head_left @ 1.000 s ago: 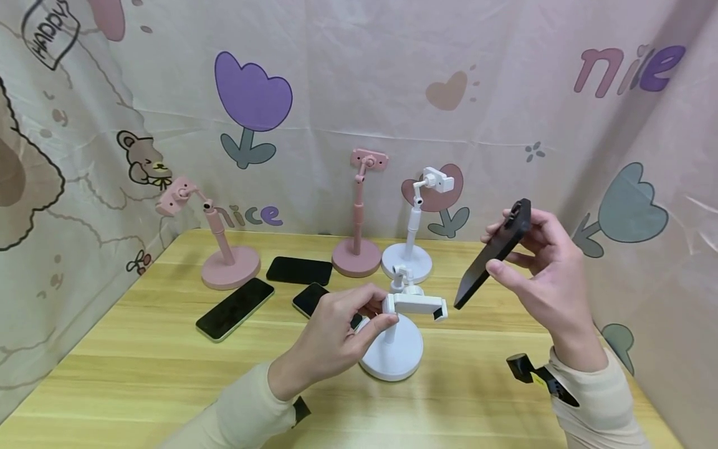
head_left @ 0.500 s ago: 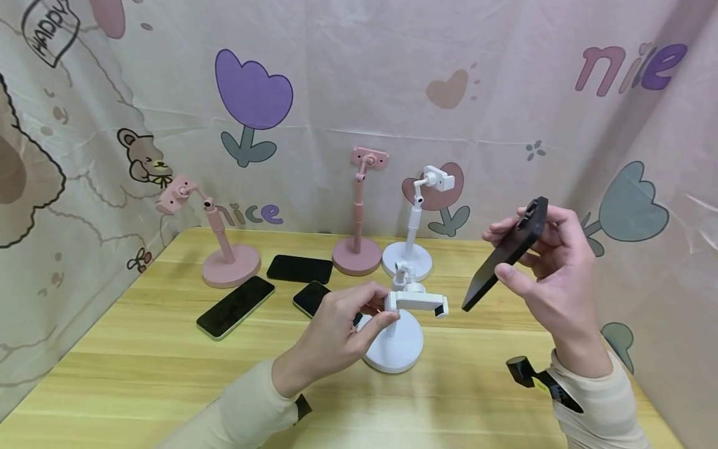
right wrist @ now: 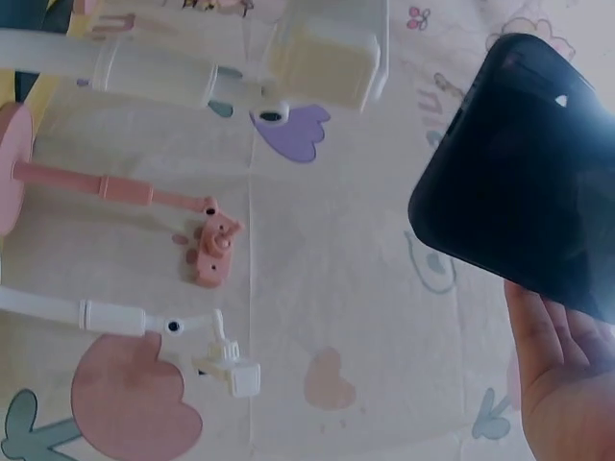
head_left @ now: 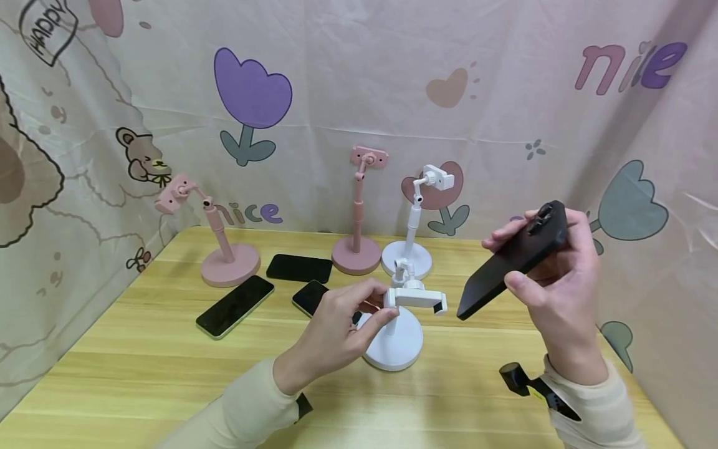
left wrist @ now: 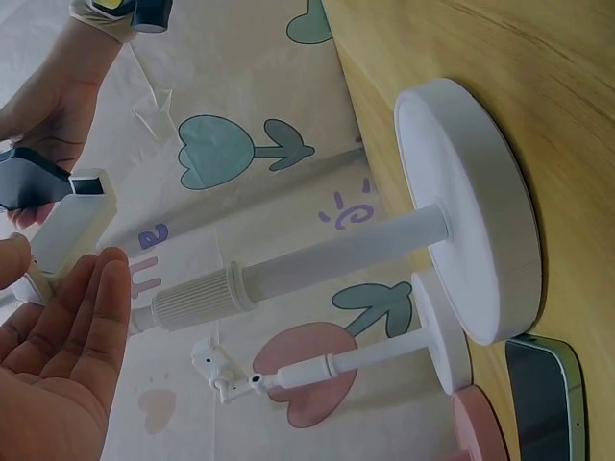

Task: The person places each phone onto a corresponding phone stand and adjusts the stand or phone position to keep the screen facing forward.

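Observation:
My left hand (head_left: 342, 327) pinches the left end of the clamp on a white phone stand (head_left: 394, 343), thumb in front and fingers behind. The stand's round base rests on the table and its clamp points toward me. To the right, my right hand (head_left: 561, 287) holds a black smartphone (head_left: 513, 259) in the air by its edges, tilted, with the camera bump at the upper end. The phone is apart from the clamp. In the right wrist view, the phone's dark screen (right wrist: 528, 173) shows, with fingers along its lower edge.
Behind stand another white phone stand (head_left: 412, 227), a pink phone stand (head_left: 357, 218) and a second pink stand (head_left: 219, 240) at left. Three phones lie on the wooden table (head_left: 185, 386): a black phone (head_left: 300, 268), a pale-edged phone (head_left: 235, 307), and a phone (head_left: 310, 298) partly behind my left hand.
My right hand has shifted slightly right and turned the black smartphone so more of its back and camera bump shows. The left hand stays at the clamp.

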`<act>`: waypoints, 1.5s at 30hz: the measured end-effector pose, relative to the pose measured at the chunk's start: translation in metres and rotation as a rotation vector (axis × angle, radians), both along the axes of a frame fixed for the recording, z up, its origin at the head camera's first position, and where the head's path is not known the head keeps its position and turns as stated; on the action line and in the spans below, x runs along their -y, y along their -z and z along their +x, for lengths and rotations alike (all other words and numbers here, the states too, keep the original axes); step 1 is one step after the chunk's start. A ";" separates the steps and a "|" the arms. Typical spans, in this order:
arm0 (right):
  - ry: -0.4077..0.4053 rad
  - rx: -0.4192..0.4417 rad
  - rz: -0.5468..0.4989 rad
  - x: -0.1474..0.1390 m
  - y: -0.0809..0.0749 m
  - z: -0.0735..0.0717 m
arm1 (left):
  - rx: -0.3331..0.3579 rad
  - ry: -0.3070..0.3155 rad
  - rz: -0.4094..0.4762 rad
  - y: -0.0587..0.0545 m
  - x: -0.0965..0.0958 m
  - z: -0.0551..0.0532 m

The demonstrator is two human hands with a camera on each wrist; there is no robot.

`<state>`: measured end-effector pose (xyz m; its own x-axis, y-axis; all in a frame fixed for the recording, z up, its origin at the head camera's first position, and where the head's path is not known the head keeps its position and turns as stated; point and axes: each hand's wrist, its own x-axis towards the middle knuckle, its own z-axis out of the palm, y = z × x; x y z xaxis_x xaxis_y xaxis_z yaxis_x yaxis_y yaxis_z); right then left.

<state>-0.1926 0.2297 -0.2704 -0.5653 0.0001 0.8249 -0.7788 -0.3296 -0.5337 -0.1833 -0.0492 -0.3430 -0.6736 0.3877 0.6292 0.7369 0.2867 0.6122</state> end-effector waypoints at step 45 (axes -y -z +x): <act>-0.103 0.045 0.039 0.023 0.013 -0.001 | 0.044 -0.031 -0.083 -0.005 -0.002 0.008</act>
<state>-0.1936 0.2067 -0.2834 -0.5972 -0.0917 0.7968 -0.7168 -0.3848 -0.5815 -0.1753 -0.0467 -0.3384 -0.7127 0.4156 0.5651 0.6995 0.3603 0.6172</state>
